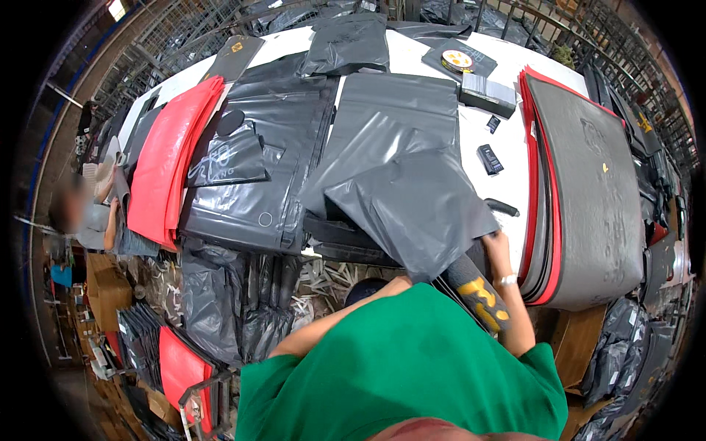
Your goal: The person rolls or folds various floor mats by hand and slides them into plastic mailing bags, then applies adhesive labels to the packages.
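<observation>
A rolled dark grey mat [474,294] with yellow printing lies against my front, slanting up to the table edge. Its far end goes under a loose grey plastic bag [412,206]. At the bag's right corner, my right hand [497,248] pinches the edge beside the roll. My left hand [399,285] reaches under the near edge of the bag, its fingers hidden by the plastic. Under the loose bag lies a stack of flat grey bags [397,103]. A small black handle-shaped tool [502,207] rests just beyond my right hand.
Stacked grey and red mats [588,184] stand right, with red sheets [176,162] at left. A box of cards [487,95], a tape roll [457,60] and small black tags [490,159] lie on the white table [507,187]. Another person [92,213] works far left.
</observation>
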Tool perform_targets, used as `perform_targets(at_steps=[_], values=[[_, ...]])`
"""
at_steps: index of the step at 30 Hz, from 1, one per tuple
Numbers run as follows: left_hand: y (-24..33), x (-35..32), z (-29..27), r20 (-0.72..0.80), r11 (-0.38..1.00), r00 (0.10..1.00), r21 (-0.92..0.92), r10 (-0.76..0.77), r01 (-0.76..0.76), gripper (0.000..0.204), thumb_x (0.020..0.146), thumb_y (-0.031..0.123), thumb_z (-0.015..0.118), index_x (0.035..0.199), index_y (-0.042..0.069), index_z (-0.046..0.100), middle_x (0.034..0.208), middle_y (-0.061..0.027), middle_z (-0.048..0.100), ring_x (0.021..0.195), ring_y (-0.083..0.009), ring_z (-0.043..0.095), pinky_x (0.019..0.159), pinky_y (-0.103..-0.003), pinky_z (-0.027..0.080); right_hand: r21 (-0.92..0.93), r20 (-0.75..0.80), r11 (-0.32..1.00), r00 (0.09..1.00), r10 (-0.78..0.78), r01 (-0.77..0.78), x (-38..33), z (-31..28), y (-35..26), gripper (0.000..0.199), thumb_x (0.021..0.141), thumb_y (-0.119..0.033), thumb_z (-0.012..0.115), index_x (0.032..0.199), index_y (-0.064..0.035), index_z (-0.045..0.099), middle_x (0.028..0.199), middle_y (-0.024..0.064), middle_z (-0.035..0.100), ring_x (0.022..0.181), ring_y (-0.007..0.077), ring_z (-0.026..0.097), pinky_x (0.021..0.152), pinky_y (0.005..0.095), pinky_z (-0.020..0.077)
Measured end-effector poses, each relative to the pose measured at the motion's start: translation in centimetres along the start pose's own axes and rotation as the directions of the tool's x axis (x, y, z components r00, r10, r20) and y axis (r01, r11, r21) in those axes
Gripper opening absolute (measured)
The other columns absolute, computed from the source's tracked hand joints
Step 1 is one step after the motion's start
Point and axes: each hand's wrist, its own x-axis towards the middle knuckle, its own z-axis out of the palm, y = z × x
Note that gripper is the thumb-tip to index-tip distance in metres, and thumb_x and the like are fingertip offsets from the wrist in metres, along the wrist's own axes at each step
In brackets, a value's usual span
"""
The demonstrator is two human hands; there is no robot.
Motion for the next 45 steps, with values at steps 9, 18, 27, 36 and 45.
perform_targets(at_steps=[9,18,27,36,45], values=[[-5.7,2.1,-5.9,-0.281,0.569,0.940,-0.813,-0.195,-0.125,0.030,0.088,0.018,0.040,0.093,-0.004,0.060,0.082,-0.0070,0.063,0.070,-0.0173,0.060,0.063,-0.031,0.048,0.091,-0.082,0.922,0.926,-0.369,0.375,4.2,1.7,-11.5,0.027,0.082,-0.018,0.061,0.094,0.0062,0.059,0.085,0.0113,0.064,0.077,0.0153,0.056,0.071,0.0289,0.0435],[-19.1,3.0,0.2,-0.175,0.734,0.874,-0.630,-0.452,0.253,0.035,0.088,0.020,0.041,0.104,-0.006,0.058,0.085,-0.0189,0.064,0.081,-0.0313,0.062,0.073,-0.039,0.046,0.110,-0.115,0.985,0.986,-0.122,0.135,-0.3,6.1,0.2,0.025,0.083,-0.019,0.057,0.073,0.0040,0.056,0.061,0.0132,0.054,0.060,0.0275,0.054,0.060,0.0365,0.0452],[-16.7,1.1,-2.2,-0.629,0.997,0.775,0.082,0.064,-0.016,0.020,0.079,0.013,0.047,0.093,0.002,0.056,0.071,-0.0245,0.057,0.070,-0.0438,0.055,0.062,-0.051,0.043,-0.648,0.214,0.606,0.874,-0.437,0.462,1.2,5.4,-1.0,0.013,0.083,-0.011,0.046,0.080,0.0003,0.053,0.063,0.0197,0.055,0.059,0.0389,0.055,0.054,0.0471,0.0428],[-15.3,2.1,-5.7,-0.432,0.826,0.861,0.563,0.267,0.026,0.012,0.072,0.008,0.049,0.074,0.002,0.060,0.069,-0.0201,0.059,0.064,-0.0362,0.060,0.055,-0.046,0.047,-0.467,0.849,0.580,0.521,0.085,0.667,7.4,2.9,2.2,0.015,0.066,-0.016,0.065,0.069,-0.0017,0.068,0.062,0.0181,0.061,0.062,0.0290,0.062,0.059,0.0409,0.0475],[-20.2,-3.8,-2.9,-0.534,0.951,0.799,-0.032,-0.276,0.307,0.024,0.083,0.017,0.048,0.102,0.005,0.056,0.096,-0.0222,0.059,0.090,-0.0405,0.055,0.075,-0.045,0.045,-0.052,0.392,0.998,0.920,-0.013,0.036,0.5,2.0,2.4,0.021,0.087,-0.013,0.051,0.087,0.0069,0.057,0.062,0.0095,0.061,0.051,0.0178,0.064,0.044,0.0266,0.0492]])
